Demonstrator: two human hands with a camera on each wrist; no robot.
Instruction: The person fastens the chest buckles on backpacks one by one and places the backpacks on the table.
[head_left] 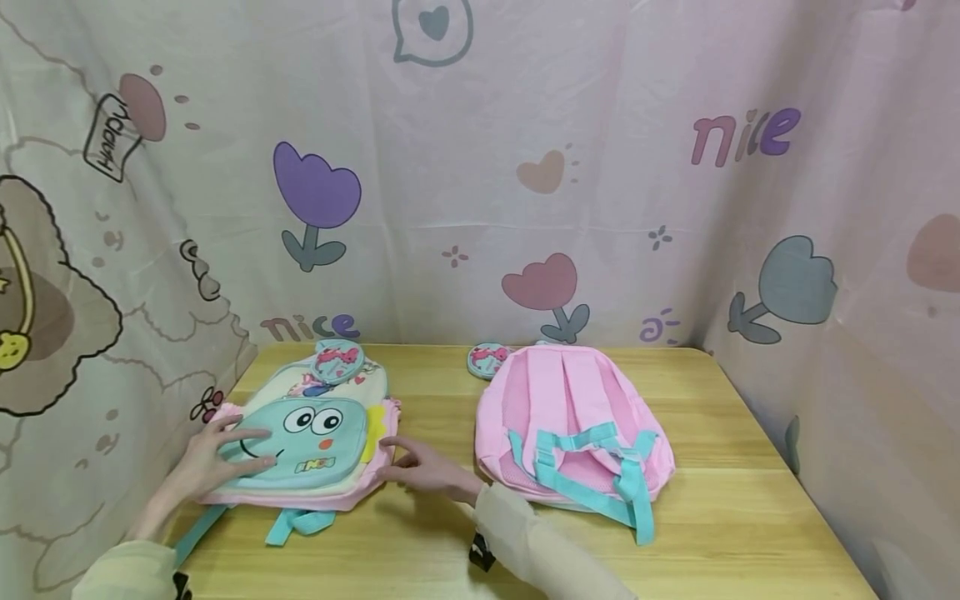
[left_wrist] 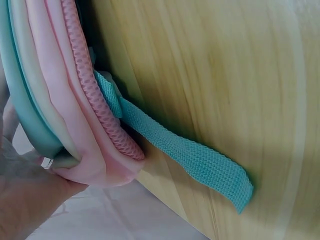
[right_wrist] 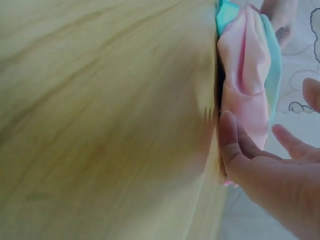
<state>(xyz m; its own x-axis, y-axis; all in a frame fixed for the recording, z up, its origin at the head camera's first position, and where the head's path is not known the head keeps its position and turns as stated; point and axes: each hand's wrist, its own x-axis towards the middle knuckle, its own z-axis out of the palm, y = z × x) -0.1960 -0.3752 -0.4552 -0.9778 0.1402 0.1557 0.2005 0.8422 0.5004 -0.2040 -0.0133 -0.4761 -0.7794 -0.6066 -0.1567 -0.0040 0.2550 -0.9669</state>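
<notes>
A small backpack [head_left: 341,421] with a teal smiling-face pocket and pink sides lies front up on the left of the table. My left hand [head_left: 206,460] rests on its left side, fingers spread over the pocket's edge. On the opposite side my right hand [head_left: 433,471] has its fingertips at the pink side panel; in the right wrist view those fingers [right_wrist: 230,137] are extended and the thumb stands apart. A teal strap [left_wrist: 187,155] trails from under the bag onto the wood. The bag's back is hidden beneath it.
A second backpack [head_left: 501,417] lies to the right, its pink back and shoulder straps facing up, with teal webbing [head_left: 592,492] looped at the bottom. A round teal badge [head_left: 487,359] pokes out beside its top. Behind the wooden table [head_left: 738,492] hangs a printed curtain [head_left: 450,167].
</notes>
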